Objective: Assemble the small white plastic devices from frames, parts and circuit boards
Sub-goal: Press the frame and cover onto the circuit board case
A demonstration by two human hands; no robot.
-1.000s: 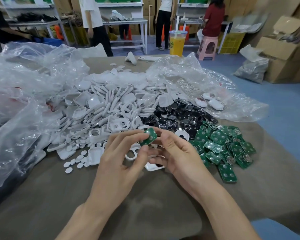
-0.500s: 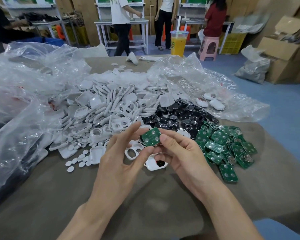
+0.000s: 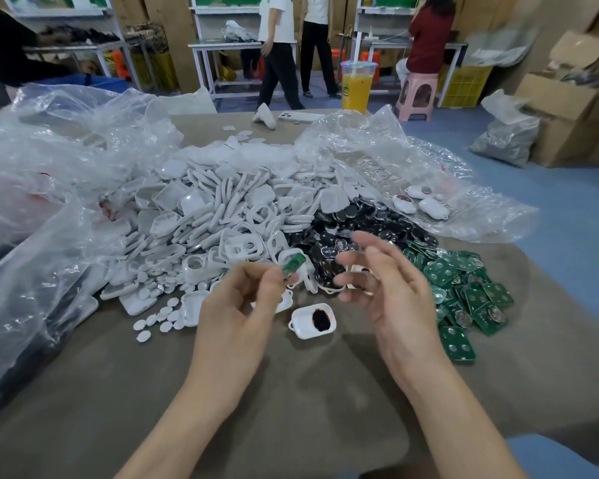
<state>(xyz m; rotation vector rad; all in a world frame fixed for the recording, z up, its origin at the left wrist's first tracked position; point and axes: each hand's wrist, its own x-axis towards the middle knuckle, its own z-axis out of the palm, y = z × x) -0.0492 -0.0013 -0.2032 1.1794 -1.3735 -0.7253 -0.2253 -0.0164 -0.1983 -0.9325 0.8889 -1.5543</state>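
A wide table with a brown cover fills the view. On its left side lies a big crumpled clear plastic bag, and a second clear plastic sheet lies at the far right. Between them spreads a large heap of white plastic frames and shells. Just to the right of this heap there is a smaller pile of black round parts, and further right a pile of green circuit boards, touching the black pile. Three closed white devices rest on the right plastic sheet.

Both hands are above the near edge of the heaps, apart from each other. The right hand is blurred; its fingers are spread and loose, and it holds nothing. The left hand is raised, its thumb and forefinger pinching one green circuit board, which is tilted in the air over the white parts. On the table between the two hands sits one white shell, open side up, with a dark piece inside it.
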